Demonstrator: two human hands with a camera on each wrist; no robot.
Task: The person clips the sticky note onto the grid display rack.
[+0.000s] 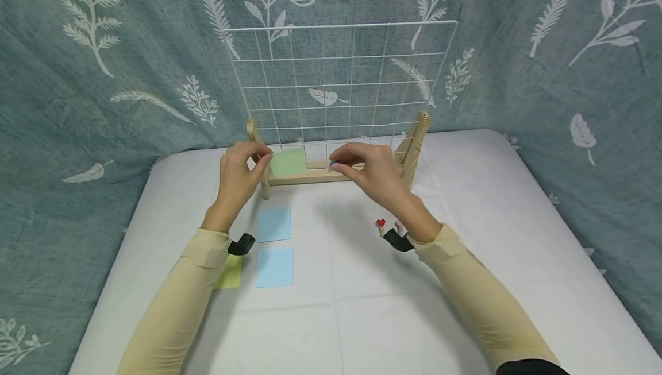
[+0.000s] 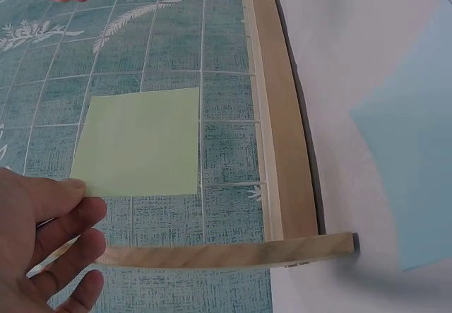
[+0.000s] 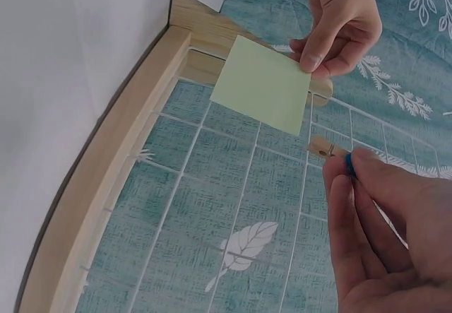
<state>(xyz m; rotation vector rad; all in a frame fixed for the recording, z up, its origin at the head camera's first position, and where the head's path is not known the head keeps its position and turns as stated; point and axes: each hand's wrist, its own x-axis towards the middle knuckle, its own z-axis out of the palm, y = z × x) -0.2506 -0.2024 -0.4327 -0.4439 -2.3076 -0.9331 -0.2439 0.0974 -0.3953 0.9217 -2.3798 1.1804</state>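
Observation:
A green sticky note (image 2: pixel 145 143) is pinched at one corner between the thumb and forefinger of my left hand (image 1: pixel 239 175), in front of the lower left of a white wire grid (image 1: pixel 341 84). Between the thumb and fingertips of my right hand (image 1: pixel 374 171) is a small wooden clothespin (image 3: pixel 326 148) with a blue piece on its end. In the right wrist view the clothespin is apart from the note, near a grid wire. The grid stands in a wooden base (image 1: pixel 320 176).
Two blue notes (image 1: pixel 274 267) lie on the white-covered table (image 1: pixel 331 329), and a yellow-green note (image 1: pixel 230 273) is partly under the left sleeve. A clothespin with a red heart (image 1: pixel 381 224) and a pink-topped one (image 1: pixel 399 225) lie near the right wrist. Patterned cloth (image 1: pixel 170 30) hangs behind.

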